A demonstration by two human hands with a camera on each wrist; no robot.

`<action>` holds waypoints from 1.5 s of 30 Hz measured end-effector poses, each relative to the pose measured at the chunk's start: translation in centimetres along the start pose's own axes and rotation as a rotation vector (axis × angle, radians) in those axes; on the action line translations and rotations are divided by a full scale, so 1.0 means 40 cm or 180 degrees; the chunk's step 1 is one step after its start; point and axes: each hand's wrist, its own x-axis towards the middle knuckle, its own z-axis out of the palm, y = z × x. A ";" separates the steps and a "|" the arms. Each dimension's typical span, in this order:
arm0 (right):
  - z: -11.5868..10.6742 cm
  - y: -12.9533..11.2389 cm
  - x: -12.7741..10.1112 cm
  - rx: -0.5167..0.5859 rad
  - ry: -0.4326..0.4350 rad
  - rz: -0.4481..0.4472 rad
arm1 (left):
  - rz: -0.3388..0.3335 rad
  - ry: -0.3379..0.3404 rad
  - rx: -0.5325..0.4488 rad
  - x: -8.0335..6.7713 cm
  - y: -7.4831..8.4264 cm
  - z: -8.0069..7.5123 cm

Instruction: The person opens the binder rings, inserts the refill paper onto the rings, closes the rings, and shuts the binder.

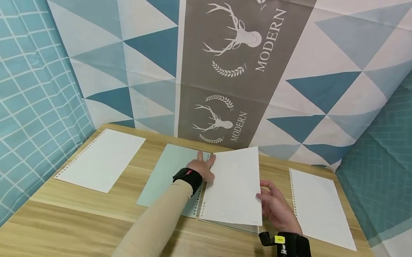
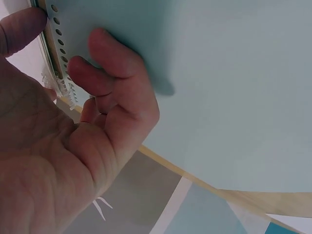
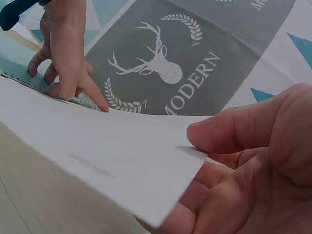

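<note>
A pale green cover [image 1: 160, 174] with a punched edge lies flat, mid-table. Beside it is a white punched sheet [image 1: 235, 187], its right side lifted over another pale sheet edge. My left hand [image 1: 201, 168] rests at the seam between them. In the left wrist view its bent fingers [image 2: 119, 63] touch the cover next to the holes, and the thumb lies across the seam. Clear plastic binding teeth [image 2: 66, 92] show there. My right hand [image 1: 275, 206] pinches the sheet's right edge; in the right wrist view the thumb [image 3: 234, 124] presses on top, fingers beneath.
One loose white punched sheet [image 1: 101, 159] lies at the table's left, another [image 1: 321, 207] at its right. The wooden table [image 1: 76, 232] meets a patterned cloth backdrop [image 1: 230, 84] behind and blue checked cloth [image 1: 15, 94] at the left.
</note>
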 end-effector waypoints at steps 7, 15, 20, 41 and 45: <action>-0.001 0.005 0.002 -0.0023 0.0011 0.0009 | 0.0008 -0.0013 0.0042 0.006 -0.005 0.004; 0.002 0.005 0.003 -0.0024 -0.0012 0.0009 | -0.0036 -0.0035 0.0063 0.019 -0.010 0.005; 0.004 0.008 0.004 -0.0028 -0.0002 0.0007 | -0.0081 -0.0026 0.0118 0.022 -0.014 0.005; -0.006 0.012 0.007 -0.0046 0.0006 0.0024 | 0.0168 0.0223 0.0295 0.010 -0.007 0.015; -0.012 0.016 0.009 -0.0069 0.0036 0.0025 | 0.0258 0.0248 0.0341 0.016 -0.010 0.023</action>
